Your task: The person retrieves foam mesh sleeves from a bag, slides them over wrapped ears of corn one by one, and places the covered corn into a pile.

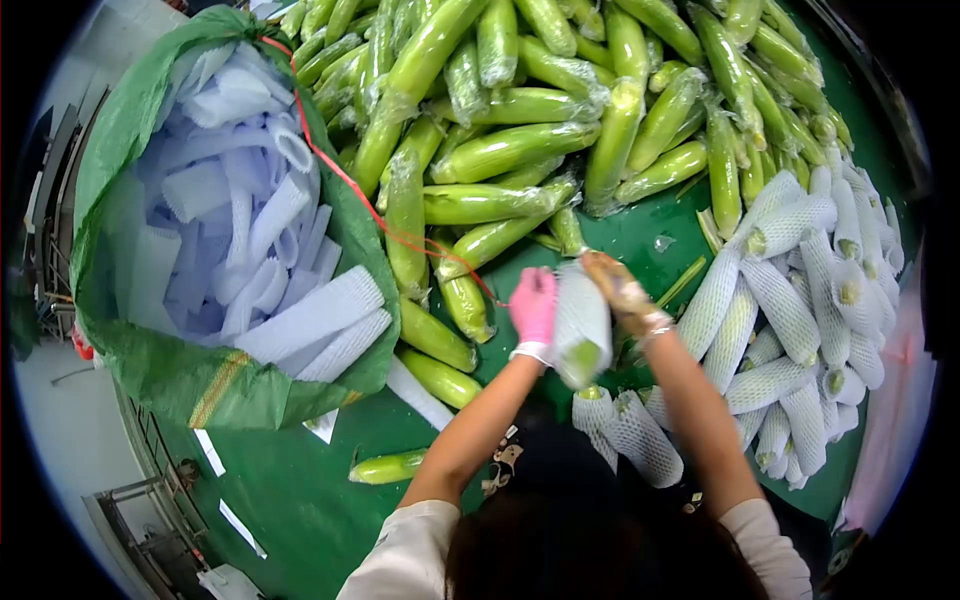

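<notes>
Between my two hands is a corn cob in a white foam net sleeve, its green end showing at the bottom. My left hand, in a pink glove, is closed on the sleeve's left side. My right hand, in a stained light glove, has its fingers round the upper right side of the same cob. Just above lie green corn cobs in clear film. Below and to the right, sleeved cobs lie near my right forearm.
At the left stands a green sack full of white foam sleeves. A red string runs from it over the corn. A pile of sleeved cobs lies at the right on the green table. Loose cobs lie beside the sack.
</notes>
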Demonstrator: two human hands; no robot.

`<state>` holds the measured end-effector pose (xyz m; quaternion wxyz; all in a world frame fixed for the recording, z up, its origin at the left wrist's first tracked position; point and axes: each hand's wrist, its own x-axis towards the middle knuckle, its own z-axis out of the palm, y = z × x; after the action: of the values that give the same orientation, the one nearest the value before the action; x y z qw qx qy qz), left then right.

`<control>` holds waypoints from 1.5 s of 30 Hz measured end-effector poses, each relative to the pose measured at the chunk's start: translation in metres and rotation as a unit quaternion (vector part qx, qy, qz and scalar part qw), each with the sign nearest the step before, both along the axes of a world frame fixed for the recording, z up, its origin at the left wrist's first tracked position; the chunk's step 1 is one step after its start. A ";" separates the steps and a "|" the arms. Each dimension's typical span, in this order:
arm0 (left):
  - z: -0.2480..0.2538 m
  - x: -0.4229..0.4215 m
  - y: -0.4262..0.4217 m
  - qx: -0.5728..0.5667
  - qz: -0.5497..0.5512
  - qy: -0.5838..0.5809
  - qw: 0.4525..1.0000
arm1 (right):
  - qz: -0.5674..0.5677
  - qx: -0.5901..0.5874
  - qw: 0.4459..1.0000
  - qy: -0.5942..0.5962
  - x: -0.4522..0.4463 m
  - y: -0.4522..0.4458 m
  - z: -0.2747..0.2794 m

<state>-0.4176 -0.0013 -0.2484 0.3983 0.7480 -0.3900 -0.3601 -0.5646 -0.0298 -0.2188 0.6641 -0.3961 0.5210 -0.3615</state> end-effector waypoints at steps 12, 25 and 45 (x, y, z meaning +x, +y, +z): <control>0.141 0.137 0.150 0.040 0.198 -0.238 0.950 | 0.442 -0.348 0.521 0.643 -0.113 0.120 0.082; 0.159 0.135 0.169 0.036 0.156 0.269 0.950 | 0.431 -0.328 0.839 -0.055 0.171 0.056 0.099; 0.116 0.116 0.171 -0.139 0.267 0.495 0.815 | 0.013 0.261 0.898 -0.355 0.128 0.139 -0.017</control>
<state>-0.3018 0.1693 -0.1324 0.7179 0.4802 0.0289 -0.5033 -0.4371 0.1090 -0.2358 0.8891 -0.0615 0.3211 -0.3204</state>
